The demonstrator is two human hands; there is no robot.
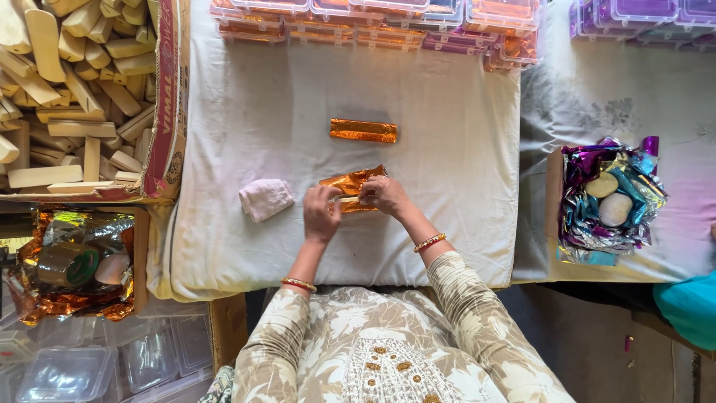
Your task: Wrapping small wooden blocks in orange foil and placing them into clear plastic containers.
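A white cloth-covered counter [261, 119] is filling the middle of the view, and a large cardboard box of pale wooden blocks [74, 97] is sitting at its far left, with an open box of crumpled orange foil and a tape roll [71, 265] lying nearer on the left. Stacks of clear plastic boxes with orange and purple contents [373, 19] are lining the far edge. To the right, a box of purple and silver foil scraps holding two pale rounded pieces [608, 198] is resting on a second cloth. On the counter, a finished orange foil-wrapped bar [363, 130] is lying just beyond the hands, and a small folded pale pink cloth [265, 198] is sitting just left of them. Both hands are working on a sheet of shiny orange foil around a small block [352, 183] at the middle of the counter. The left hand [321, 213] is curling its fingers over the near left end of the foil, pinching it closed; the right hand [384, 195] is gripping the right end with bent fingers. Judging by the loose, raised foil, the wrapping appears to be midway: the folding step is in hand, and the next move likely calls for pressing the flaps flat and tight against the block.
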